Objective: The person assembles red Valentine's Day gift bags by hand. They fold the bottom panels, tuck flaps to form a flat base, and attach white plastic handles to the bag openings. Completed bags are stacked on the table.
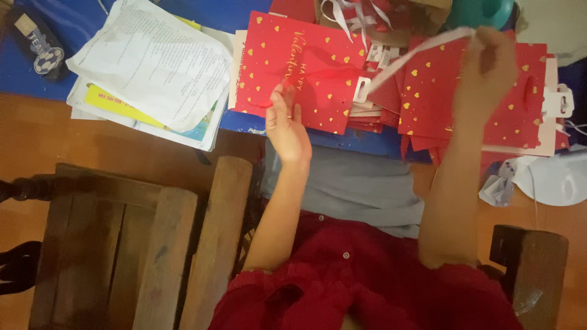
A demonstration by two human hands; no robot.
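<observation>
Red gift bag pinched by left hand, right hand gripping white ribbon. Keep that ribbon taut, I'd say.

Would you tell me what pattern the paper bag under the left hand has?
Red with small gold hearts on the paper bag, clearest in the head view.

The right hand is motion-blurred at upper right, so its grip on the white ribbon cannot be read. The teal object and ribbon pile are cut by the top edge. The left hand hides part of the red gift bag.
</observation>
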